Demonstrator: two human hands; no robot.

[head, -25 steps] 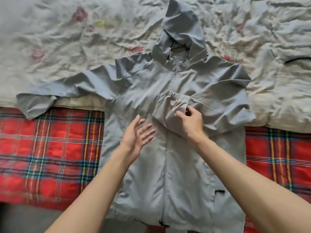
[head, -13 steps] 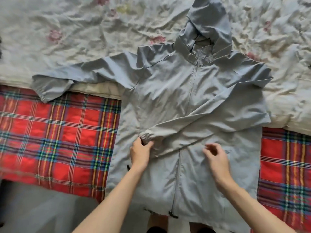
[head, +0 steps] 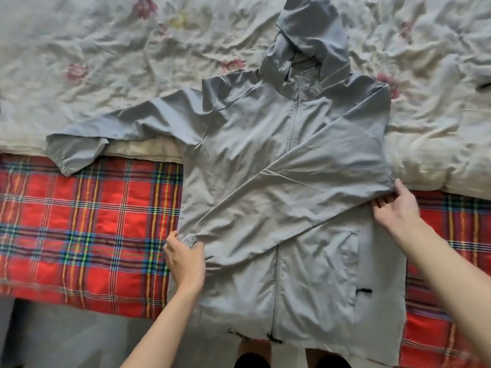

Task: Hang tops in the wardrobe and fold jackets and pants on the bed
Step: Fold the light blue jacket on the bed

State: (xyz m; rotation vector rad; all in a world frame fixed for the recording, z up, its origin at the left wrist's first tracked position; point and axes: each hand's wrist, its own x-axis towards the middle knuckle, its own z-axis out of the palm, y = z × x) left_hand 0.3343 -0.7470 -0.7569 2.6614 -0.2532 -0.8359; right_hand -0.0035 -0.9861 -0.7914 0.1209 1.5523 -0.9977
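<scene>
Grey, thin and crinkly, the hooded jacket (head: 265, 144) lies front-up on the bed, its zip (head: 292, 115) closed and its hood (head: 313, 30) pointing away from me onto the crumpled cream floral quilt (head: 106, 49); the lower half of it rests on a red plaid blanket (head: 79, 221) that covers the near edge of the bed. One sleeve (head: 305, 187) is folded slantwise across the chest, running from the far shoulder on my right down toward my left; my left hand (head: 186, 261) grips its gathered cuff (head: 190, 240) with curled fingers, just at the jacket's left side seam. My right hand (head: 398, 208) pinches the folded edge where that sleeve turns over at the jacket's right side, thumb on top and fingers tucked under the cloth. The other sleeve (head: 127, 120) stretches out flat to my left, its end lying over the line where quilt meets plaid. A small dark pocket pull (head: 364, 290) shows low on the right front; the hem hangs just past the bed's edge.
</scene>
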